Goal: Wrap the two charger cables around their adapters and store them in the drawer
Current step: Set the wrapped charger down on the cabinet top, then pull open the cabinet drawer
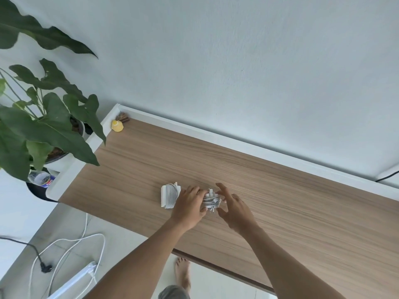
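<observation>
Two white charger adapters lie on the wooden desk top [280, 212], each with its cable wound around it. The larger square adapter [169, 196] rests to the left, untouched. The smaller adapter [211, 201], plug pins showing, sits between my hands. My left hand [190, 207] grips its left side with fingers curled on the wound cable. To its right my right hand [232, 205] hovers with fingers spread, fingertips close to the adapter but holding nothing. No drawer is visible.
A small yellow object [117, 125] and a brown item [123, 117] sit at the desk's far left corner. A leafy potted plant [43, 126] stands left of the desk. Cables and a white power strip [82, 275] lie on the floor, near my bare foot [183, 275].
</observation>
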Demonstrator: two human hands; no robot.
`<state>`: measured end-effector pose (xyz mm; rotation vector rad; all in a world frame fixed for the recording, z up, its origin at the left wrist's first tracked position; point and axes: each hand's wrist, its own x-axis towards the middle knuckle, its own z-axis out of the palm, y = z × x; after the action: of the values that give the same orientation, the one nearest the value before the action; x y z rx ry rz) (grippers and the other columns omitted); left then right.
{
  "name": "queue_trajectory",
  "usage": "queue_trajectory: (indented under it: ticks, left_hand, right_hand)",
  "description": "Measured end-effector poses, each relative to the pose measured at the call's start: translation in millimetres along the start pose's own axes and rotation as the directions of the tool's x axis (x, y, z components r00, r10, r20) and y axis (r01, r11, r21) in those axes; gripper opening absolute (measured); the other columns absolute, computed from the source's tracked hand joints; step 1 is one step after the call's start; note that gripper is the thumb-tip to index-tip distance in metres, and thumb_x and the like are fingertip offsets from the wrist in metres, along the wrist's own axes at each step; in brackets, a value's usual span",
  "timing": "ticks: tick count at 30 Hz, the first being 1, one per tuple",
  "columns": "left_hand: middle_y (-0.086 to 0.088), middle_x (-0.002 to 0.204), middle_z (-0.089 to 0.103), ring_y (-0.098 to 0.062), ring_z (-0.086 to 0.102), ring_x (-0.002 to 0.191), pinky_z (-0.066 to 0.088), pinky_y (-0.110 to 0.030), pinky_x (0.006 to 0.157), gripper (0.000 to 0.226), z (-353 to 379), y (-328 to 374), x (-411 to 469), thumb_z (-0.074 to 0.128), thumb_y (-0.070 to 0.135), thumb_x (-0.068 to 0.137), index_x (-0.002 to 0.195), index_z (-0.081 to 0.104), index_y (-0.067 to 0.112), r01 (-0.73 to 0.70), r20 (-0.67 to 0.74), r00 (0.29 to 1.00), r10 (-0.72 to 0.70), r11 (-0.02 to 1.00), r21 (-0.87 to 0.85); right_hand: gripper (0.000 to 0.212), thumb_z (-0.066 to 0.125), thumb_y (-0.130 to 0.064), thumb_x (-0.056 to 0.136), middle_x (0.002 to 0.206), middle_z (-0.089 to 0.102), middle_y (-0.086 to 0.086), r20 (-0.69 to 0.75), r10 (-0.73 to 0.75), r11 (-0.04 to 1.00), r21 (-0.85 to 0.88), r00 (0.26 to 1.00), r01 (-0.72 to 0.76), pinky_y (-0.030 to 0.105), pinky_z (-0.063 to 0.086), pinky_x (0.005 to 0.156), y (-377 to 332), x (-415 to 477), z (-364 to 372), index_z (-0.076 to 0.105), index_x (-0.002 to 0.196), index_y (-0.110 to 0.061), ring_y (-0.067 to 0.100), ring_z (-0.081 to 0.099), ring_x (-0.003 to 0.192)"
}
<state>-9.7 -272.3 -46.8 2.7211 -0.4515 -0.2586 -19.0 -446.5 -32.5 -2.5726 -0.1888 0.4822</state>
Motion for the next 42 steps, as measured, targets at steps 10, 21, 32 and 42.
queue_trajectory:
  ticks: [10, 21, 32, 42]
  left_hand:
    - [0.001, 0.129, 0.053, -0.018, 0.047, 0.124, 0.037, -0.033, 0.106, 0.063, -7.0, 2.5, -3.8, 0.068, 0.034, 0.082, 0.138, 0.041, 0.020, 0.008, 0.058, 0.998, -0.007, 1.000, -0.009]
    - [-0.001, 0.096, 0.068, -0.024, 0.065, 0.085, 0.053, -0.037, 0.073, 0.009, -56.7, 41.2, -33.8, 0.053, 0.020, 0.089, 0.092, 0.060, 0.015, 0.001, -0.006, 1.000, -0.001, 0.998, -0.059]
    - [0.003, 0.087, 0.071, -0.024, 0.066, 0.078, 0.045, -0.029, 0.063, 0.010, -33.8, 85.7, -116.4, 0.052, 0.021, 0.087, 0.087, 0.062, 0.023, 0.016, -0.111, 0.994, -0.023, 0.998, -0.067]
    - [0.002, 0.090, 0.072, -0.023, 0.066, 0.085, 0.043, -0.027, 0.066, 0.013, 17.5, 86.2, -191.5, 0.052, 0.022, 0.088, 0.095, 0.062, 0.021, 0.132, 0.028, 0.991, -0.129, 0.980, -0.150]
  right_hand:
    - [0.077, 0.063, -0.022, 0.086, 0.144, 0.042, -0.003, 0.015, 0.017, 0.998, 0.052, 1.000, -0.018, 0.034, 0.054, 0.082, 1.3, -11.1, -1.9, 0.015, 0.146, -0.033, 0.019, 0.058, 0.114]
    - [0.024, 0.044, -0.030, 0.096, 0.093, 0.071, 0.004, -0.145, 0.110, 0.994, 0.041, 0.983, -0.105, 0.035, 0.052, 0.070, -18.3, -56.3, -35.0, 0.064, 0.103, -0.019, 0.024, 0.064, 0.084]
    - [0.019, 0.048, -0.028, 0.092, 0.094, 0.072, 0.007, -0.216, 0.105, 0.993, 0.073, 0.971, -0.092, 0.035, 0.048, 0.073, -5.3, -159.9, -18.4, 0.065, 0.098, -0.019, 0.032, 0.062, 0.091]
    - [0.020, 0.046, -0.023, 0.090, 0.102, 0.065, -0.003, -0.136, 0.178, 0.981, 0.095, 0.974, -0.166, 0.033, 0.049, 0.079, 10.0, -233.7, 33.6, 0.063, 0.101, -0.023, 0.019, 0.062, 0.094]
